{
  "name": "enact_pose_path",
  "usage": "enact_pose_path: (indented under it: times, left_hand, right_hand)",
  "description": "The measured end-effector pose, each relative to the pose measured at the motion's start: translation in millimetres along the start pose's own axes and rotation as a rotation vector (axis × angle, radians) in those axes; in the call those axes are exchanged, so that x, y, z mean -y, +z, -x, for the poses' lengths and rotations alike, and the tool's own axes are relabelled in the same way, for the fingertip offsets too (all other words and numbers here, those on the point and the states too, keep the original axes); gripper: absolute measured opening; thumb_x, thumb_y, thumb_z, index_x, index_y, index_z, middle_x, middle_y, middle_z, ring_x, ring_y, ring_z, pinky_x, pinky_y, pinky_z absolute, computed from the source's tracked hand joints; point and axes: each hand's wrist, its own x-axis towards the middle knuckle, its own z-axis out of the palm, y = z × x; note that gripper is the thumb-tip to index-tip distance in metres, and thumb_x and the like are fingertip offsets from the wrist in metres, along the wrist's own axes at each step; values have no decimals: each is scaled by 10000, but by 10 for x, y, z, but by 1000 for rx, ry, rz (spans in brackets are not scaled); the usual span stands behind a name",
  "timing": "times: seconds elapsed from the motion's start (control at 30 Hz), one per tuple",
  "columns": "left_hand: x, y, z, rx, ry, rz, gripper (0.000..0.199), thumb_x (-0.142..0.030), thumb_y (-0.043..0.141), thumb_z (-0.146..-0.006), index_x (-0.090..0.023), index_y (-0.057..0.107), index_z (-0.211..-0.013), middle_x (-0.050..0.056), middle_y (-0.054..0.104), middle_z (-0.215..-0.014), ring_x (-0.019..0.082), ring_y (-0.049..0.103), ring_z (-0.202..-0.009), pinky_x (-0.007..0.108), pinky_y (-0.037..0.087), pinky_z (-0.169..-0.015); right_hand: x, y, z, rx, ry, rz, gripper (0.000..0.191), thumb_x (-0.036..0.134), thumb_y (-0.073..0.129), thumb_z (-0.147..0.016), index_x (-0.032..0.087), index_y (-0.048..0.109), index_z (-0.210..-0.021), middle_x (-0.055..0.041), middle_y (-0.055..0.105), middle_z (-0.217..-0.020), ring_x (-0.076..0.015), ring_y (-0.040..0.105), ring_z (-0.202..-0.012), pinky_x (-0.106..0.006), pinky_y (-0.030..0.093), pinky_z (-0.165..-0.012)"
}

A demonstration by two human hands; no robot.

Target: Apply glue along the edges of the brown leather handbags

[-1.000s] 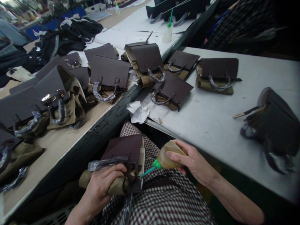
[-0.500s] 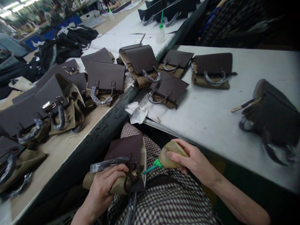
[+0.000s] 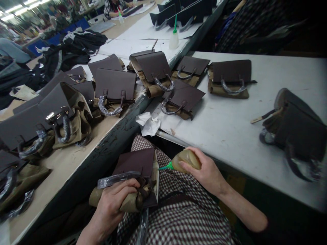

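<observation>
A dark maroon bag [image 3: 135, 161] with an olive lining lies across the lap on checked cloth. My left hand [image 3: 114, 199] is closed around its rolled olive part, below a plastic-wrapped handle [image 3: 119, 179]. In my right hand [image 3: 205, 172] is a yellowish squeeze bottle [image 3: 186, 160] with a green cap, tilted on its side. The bottle's thin tip points left and reaches the pale right edge of the bag; whether it touches is too small to tell.
Several brown bags, one of them [image 3: 114, 85] upright, crowd the left table [image 3: 84, 154]. More bags lie on the right table [image 3: 230, 126], beside crumpled white paper [image 3: 148, 123]. Another green-tipped bottle [image 3: 174, 39] stands farther back. A person [image 3: 116, 7] sits at the far top.
My right hand has moved slightly up and left with the bottle. The bottle's tip has risen along the bag's right edge and lies more level. My left hand stays on the bag.
</observation>
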Motion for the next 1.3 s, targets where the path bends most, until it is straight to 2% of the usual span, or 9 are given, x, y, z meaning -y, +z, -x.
enact_pose_path:
  times: [0.17, 0.37, 0.63, 0.83, 0.93, 1.03, 1.1, 1.2, 1.3]
  left_hand:
    - [24, 2, 9, -3, -11, 12, 356, -21, 500, -848, -242, 638, -1091, 50, 790, -1136, 175, 771, -1036, 238, 593, -885]
    - [37, 10, 34, 23, -30, 20, 395, -13, 481, -841, -263, 608, -1120, 24, 766, -1169, 139, 745, -1078, 214, 548, -940]
    - [11, 10, 24, 37, -18, 5, 405, 2, 468, -843, -264, 598, -1119, 14, 761, -1166, 124, 739, -1078, 205, 532, -949]
    - [-20, 5, -25, 8, 11, -6, 387, -8, 472, -835, -256, 614, -1096, 8, 776, -1128, 122, 755, -1045, 192, 547, -925]
    - [-22, -1, -24, 6, 6, -1, 379, -3, 480, -846, -253, 614, -1097, 15, 774, -1137, 125, 751, -1057, 192, 544, -935]
    - [-3, -10, 4, 5, -17, 18, 367, -5, 484, -867, -254, 608, -1106, 21, 765, -1152, 123, 743, -1072, 191, 539, -944]
    - [13, -13, 24, 9, -27, 26, 359, -14, 488, -880, -259, 608, -1115, 22, 762, -1158, 122, 740, -1077, 191, 537, -946]
    - [26, -9, 35, 17, -33, 18, 366, -14, 488, -874, -261, 607, -1116, 22, 761, -1164, 126, 739, -1085, 198, 535, -948]
    - [18, -6, 27, 13, -21, 2, 371, -8, 487, -860, -259, 606, -1107, 22, 766, -1156, 130, 746, -1068, 205, 541, -933]
  right_hand:
    - [-120, -1, 90, -10, -41, -38, 434, 475, 751, -878, 275, 597, -1231, -43, 691, -1151, -285, 661, -1022, -437, 518, -950]
    - [-176, 93, 75, -74, -44, -94, 466, 476, 775, -851, 275, 596, -1232, -41, 694, -1152, -281, 665, -1026, -423, 528, -949]
    - [-96, 102, 41, -213, 11, -202, 435, 541, 748, -877, 255, 609, -1174, -26, 680, -980, -263, 670, -861, -403, 558, -807]
    - [-2, 168, -51, -184, 23, -243, 457, 532, 788, -849, 246, 631, -1169, -30, 679, -957, -256, 662, -837, -344, 552, -658]
    - [-27, 174, -78, -176, 59, -275, 454, 532, 793, -850, 240, 635, -1160, -17, 674, -910, -202, 629, -679, -306, 510, -532]
    - [-82, 139, -65, -198, 95, -340, 432, 557, 749, -889, 250, 600, -1154, 41, 621, -746, -151, 538, -506, -284, 463, -446]
    - [-114, 109, -44, -211, 108, -371, 409, 568, 722, -910, 257, 583, -1135, 66, 580, -674, -145, 508, -467, -275, 440, -419]
    - [-134, 93, -16, -199, 120, -371, 405, 571, 725, -905, 255, 588, -1117, 62, 586, -694, -142, 498, -464, -276, 425, -408]
    - [-125, 129, -20, -169, 109, -330, 432, 557, 752, -876, 246, 607, -1139, 20, 642, -812, -173, 567, -560, -303, 477, -470]
